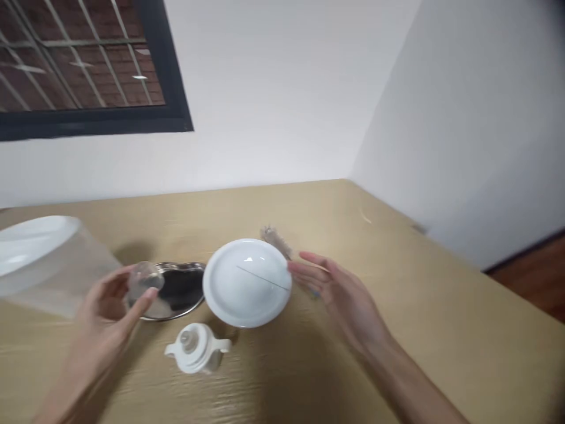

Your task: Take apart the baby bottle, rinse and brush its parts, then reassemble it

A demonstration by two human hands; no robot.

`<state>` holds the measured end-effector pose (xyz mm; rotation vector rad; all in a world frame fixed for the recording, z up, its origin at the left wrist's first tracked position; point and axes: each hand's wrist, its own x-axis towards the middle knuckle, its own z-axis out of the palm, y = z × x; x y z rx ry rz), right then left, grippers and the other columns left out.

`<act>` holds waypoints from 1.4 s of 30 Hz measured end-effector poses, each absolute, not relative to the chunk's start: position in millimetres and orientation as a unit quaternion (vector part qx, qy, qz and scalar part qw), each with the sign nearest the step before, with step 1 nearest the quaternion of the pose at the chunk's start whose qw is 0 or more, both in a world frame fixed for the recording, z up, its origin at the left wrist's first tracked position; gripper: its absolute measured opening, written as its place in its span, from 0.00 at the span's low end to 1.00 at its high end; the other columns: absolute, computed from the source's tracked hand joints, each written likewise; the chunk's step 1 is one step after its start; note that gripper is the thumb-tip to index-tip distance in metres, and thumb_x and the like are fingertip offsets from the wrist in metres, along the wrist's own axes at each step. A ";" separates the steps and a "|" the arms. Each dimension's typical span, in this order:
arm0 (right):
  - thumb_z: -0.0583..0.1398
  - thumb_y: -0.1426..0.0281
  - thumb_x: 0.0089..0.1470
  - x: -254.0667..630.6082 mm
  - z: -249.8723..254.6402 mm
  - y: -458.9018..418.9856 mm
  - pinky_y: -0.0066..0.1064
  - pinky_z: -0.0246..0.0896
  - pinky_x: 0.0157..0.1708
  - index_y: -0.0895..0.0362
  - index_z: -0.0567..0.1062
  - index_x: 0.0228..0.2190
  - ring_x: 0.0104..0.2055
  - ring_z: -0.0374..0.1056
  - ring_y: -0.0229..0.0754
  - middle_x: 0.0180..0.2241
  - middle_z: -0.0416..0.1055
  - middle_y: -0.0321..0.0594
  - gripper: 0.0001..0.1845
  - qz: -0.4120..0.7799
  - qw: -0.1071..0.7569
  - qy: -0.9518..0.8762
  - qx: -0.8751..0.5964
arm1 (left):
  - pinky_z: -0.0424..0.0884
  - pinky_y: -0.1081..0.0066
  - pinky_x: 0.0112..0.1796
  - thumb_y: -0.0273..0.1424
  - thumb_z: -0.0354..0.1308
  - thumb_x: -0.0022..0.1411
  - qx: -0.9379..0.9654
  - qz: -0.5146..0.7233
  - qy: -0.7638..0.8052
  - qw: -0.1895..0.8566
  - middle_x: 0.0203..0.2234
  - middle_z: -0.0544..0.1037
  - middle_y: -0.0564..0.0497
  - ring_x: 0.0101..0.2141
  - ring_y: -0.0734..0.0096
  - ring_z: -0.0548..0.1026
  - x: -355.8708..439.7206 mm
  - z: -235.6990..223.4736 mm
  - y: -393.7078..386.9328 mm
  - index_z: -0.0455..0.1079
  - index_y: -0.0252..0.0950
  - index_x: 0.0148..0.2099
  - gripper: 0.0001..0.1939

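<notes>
My left hand (110, 309) is curled round a small clear glass cup (144, 280), held just above the left edge of a heart-shaped metal tray (185, 288). My right hand (339, 291) is open with fingers stretched out, its fingertips at the right rim of a white plate (247, 282) that lies flat on the table. A small white teapot (196, 348) with its lid on stands in front of the plate and tray.
A small brush (276, 239) lies behind the plate. A clear plastic container with a white lid (39, 262) stands at the far left. The wooden table (441, 330) meets white walls at the back and right; a barred window is at top left.
</notes>
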<state>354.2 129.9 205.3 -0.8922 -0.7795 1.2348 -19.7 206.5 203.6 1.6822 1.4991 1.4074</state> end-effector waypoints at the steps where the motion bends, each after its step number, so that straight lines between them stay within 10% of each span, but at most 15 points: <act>1: 0.60 0.52 0.61 355.7 204.4 131.5 0.55 0.53 0.64 0.52 0.81 0.46 0.55 0.74 0.56 0.46 0.81 0.47 0.21 0.538 0.659 -0.328 -0.412 | 0.74 0.54 0.54 0.40 0.70 0.53 0.596 0.544 0.518 0.284 0.51 0.79 0.43 0.53 0.48 0.76 -16.5 208.1 202.0 0.66 0.41 0.53 0.27; 17: 0.60 0.52 0.58 363.5 204.3 134.9 0.48 0.65 0.40 0.54 0.83 0.41 0.31 0.72 0.51 0.29 0.80 0.48 0.21 0.488 0.642 -0.338 -0.485 | 0.73 0.58 0.53 0.28 0.74 0.52 0.764 0.381 0.301 0.425 0.49 0.80 0.47 0.53 0.54 0.76 -6.6 202.5 170.7 0.71 0.48 0.53 0.27; 42: 0.61 0.53 0.57 364.3 200.3 135.1 0.35 0.65 0.29 0.52 0.85 0.37 0.27 0.68 0.44 0.23 0.73 0.41 0.19 0.471 0.634 -0.356 -0.500 | 0.75 0.68 0.42 0.25 0.76 0.49 0.701 0.356 0.259 0.561 0.47 0.80 0.44 0.43 0.60 0.79 0.3 186.4 177.8 0.75 0.47 0.55 0.31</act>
